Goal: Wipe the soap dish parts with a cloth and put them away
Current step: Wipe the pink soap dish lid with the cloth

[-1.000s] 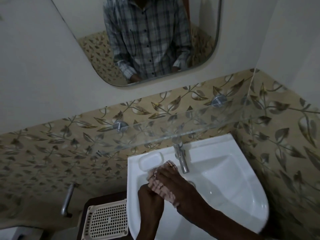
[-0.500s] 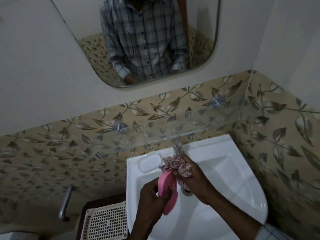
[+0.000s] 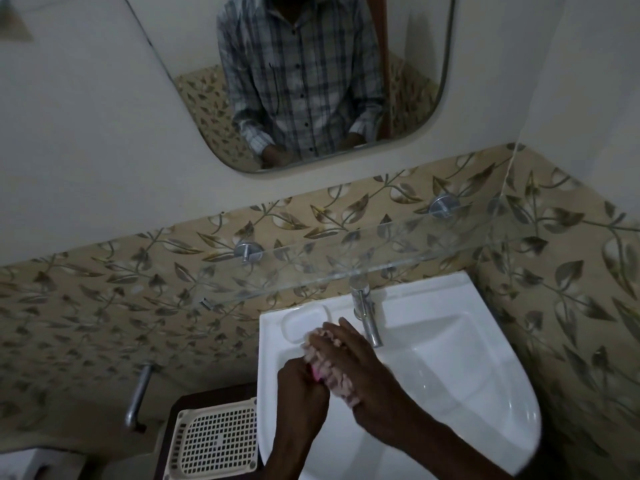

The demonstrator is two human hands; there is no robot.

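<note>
Over the left rim of the white sink (image 3: pixel 450 358), my left hand (image 3: pixel 301 386) grips a pink soap dish part (image 3: pixel 316 375); only a small sliver of pink shows. My right hand (image 3: pixel 360 372) lies across it and presses a pink-and-white fuzzy cloth (image 3: pixel 329 370) against the part, fingers stretched toward the sink's moulded soap recess (image 3: pixel 298 325). The cloth covers most of the part.
A chrome tap (image 3: pixel 365 317) stands just right of my hands. A glass shelf (image 3: pixel 346 268) juts out above the sink on two metal pegs. A cream perforated tray (image 3: pixel 218 439) sits on a dark stand at the sink's left. A mirror hangs above.
Half a second ago the pink part stood uncovered on edge in my left hand with the cloth bunched near the tap. The cloth and my right hand have come down over the part.
</note>
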